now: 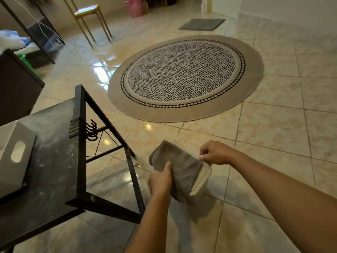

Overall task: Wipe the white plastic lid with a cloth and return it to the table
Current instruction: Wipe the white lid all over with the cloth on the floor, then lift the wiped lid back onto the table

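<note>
Table [54, 161] at left with box [14, 154] on it, cloth [179, 167] over lid [201, 179] held right of table, rug [186, 77] beyond, mat [201, 24] farther back

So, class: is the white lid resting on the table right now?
No: both hands hold the white lid and grey cloth above the floor, beside the table.

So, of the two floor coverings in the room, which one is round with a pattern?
The large rug in the middle of the tiled floor: it is round, with black dashes and a diamond border. The small mat farther away is rectangular and plain grey.
</note>
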